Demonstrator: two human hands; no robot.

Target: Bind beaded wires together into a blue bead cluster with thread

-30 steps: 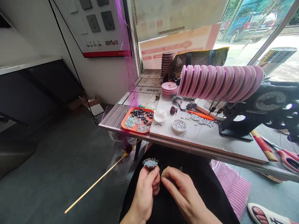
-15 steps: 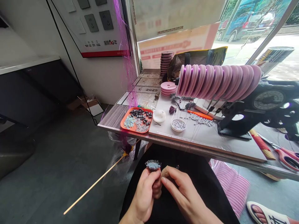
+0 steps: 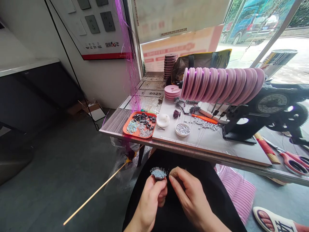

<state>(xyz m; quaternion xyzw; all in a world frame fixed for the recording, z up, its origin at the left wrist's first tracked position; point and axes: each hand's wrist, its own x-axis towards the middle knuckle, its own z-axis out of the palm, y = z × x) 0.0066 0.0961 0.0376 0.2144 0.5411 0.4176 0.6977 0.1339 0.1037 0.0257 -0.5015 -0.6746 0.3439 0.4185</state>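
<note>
My left hand (image 3: 151, 202) is closed round a small bundle of blue-grey beaded stems (image 3: 158, 173), whose heads stick up above my thumb. My right hand (image 3: 187, 196) is beside it, fingers pinched on a small brown thing (image 3: 173, 171) that I cannot make out clearly. Both hands are over my lap in black cloth (image 3: 210, 190), below the front edge of the table (image 3: 116, 120).
On the table stand an orange tray of small parts (image 3: 140, 125), a white spool (image 3: 163, 120), a bowl of silver beads (image 3: 182, 129), a row of pink discs (image 3: 220, 84) on a black winder (image 3: 272, 108), and red scissors (image 3: 293, 162). A thin stick (image 3: 94, 193) slants to the floor.
My hands have shifted slightly right and the bundle has tilted a little; my right fingers have closed further over the brown thing. The view has drifted a bit.
</note>
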